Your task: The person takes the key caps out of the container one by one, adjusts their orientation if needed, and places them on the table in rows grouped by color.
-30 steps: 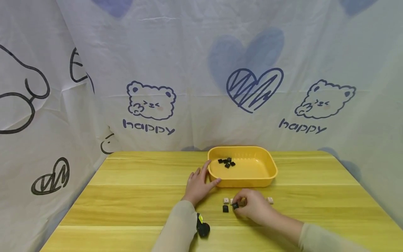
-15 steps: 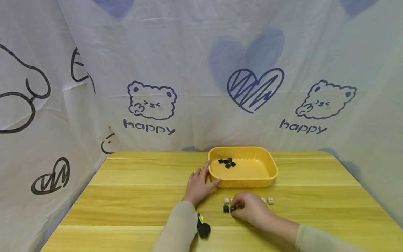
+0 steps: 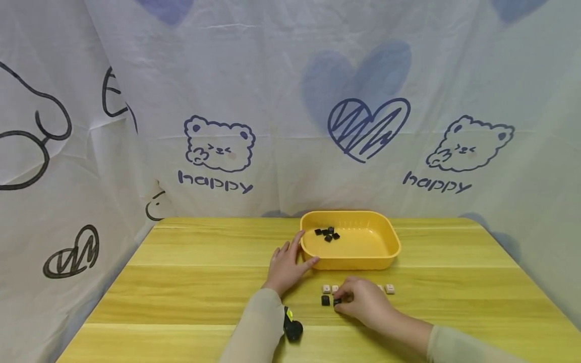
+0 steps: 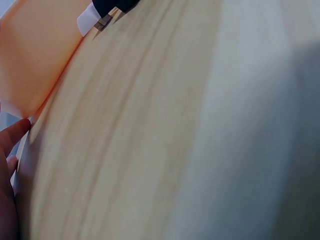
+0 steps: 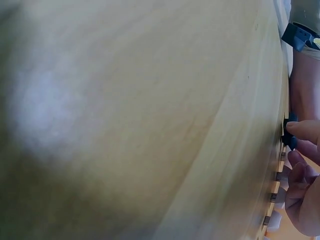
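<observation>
In the head view, my right hand [image 3: 368, 303] pinches a small black keycap [image 3: 337, 302] at the table surface, between thumb and fingertips. Just left of it lies another black keycap [image 3: 325, 300]. Behind them runs a row of white keycaps [image 3: 326, 289], partly hidden by that hand; the right wrist view also catches several white keycaps [image 5: 273, 221] edge-on. My left hand [image 3: 285, 269] rests against the left end of a yellow tray [image 3: 349, 263], thumb at its front wall and forefinger along the side. Several black keycaps [image 3: 328, 238] lie in the tray's left part.
A wood-grain table [image 3: 195, 282] carries everything. A white printed cloth [image 3: 290, 176] hangs right behind its back edge, and also along the left side. A black wrist-camera mount [image 3: 293, 330] juts out beside the left sleeve.
My right hand has brought the black keycap slightly left and down to the table, beside the other black one. The left hand and tray have stayed put.
</observation>
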Action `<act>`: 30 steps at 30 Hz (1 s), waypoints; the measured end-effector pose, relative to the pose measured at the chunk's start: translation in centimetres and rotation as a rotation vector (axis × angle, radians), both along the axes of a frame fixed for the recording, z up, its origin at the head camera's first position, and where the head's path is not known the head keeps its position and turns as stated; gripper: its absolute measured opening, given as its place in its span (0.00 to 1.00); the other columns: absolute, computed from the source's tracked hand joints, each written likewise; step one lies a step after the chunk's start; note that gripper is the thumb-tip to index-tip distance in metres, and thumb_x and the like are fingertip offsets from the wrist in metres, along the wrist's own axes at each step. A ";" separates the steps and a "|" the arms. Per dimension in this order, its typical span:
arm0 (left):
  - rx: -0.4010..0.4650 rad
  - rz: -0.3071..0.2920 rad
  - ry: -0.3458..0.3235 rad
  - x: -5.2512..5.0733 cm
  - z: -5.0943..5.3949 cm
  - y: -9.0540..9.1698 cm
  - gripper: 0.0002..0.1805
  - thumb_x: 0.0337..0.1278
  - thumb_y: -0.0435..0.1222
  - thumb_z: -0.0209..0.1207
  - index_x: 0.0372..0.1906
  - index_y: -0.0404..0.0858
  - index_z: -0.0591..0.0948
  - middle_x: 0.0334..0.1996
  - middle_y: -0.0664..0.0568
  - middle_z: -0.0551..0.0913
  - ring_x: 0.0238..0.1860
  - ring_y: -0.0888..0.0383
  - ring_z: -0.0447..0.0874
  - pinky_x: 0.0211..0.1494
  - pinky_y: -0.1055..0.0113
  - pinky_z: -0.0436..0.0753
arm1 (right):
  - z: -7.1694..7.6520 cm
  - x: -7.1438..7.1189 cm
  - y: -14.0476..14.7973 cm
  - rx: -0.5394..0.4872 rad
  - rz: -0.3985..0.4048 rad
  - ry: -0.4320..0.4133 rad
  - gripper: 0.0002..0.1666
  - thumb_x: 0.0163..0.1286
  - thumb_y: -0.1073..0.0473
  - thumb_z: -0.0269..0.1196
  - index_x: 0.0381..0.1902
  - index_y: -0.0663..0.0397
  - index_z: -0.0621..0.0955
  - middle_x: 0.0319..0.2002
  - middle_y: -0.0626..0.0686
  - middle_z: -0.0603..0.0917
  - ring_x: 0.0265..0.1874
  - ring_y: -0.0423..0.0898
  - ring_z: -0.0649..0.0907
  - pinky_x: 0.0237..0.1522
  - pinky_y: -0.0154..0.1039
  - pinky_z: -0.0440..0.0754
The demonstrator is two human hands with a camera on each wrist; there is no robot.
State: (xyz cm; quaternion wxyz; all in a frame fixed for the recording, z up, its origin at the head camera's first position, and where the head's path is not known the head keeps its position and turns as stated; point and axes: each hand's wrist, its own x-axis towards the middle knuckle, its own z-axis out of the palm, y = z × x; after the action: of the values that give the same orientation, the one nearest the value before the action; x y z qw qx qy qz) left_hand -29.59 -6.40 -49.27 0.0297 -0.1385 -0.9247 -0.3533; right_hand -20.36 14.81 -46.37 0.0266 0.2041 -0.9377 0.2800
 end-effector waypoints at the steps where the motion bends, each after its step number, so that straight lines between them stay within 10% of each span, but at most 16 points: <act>1: -0.001 0.001 -0.002 0.0 0.0 0.0 0.48 0.55 0.69 0.53 0.77 0.59 0.51 0.72 0.47 0.63 0.72 0.41 0.56 0.74 0.47 0.44 | 0.0 0.0 0.0 0.003 -0.003 0.002 0.08 0.51 0.57 0.76 0.31 0.43 0.88 0.29 0.34 0.79 0.31 0.33 0.79 0.35 0.35 0.79; 30: -0.004 -0.001 -0.002 0.0 0.0 0.0 0.48 0.55 0.69 0.52 0.77 0.59 0.51 0.72 0.48 0.63 0.72 0.41 0.56 0.74 0.47 0.45 | -0.1 -0.2 -0.1 0.046 -0.031 0.022 0.08 0.54 0.55 0.75 0.31 0.41 0.86 0.30 0.34 0.79 0.30 0.32 0.80 0.35 0.34 0.80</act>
State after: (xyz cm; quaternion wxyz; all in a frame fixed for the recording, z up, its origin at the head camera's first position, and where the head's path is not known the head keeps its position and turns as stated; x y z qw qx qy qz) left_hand -29.59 -6.40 -49.26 0.0282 -0.1386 -0.9254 -0.3517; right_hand -20.53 14.72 -46.43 0.0366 0.1932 -0.9466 0.2556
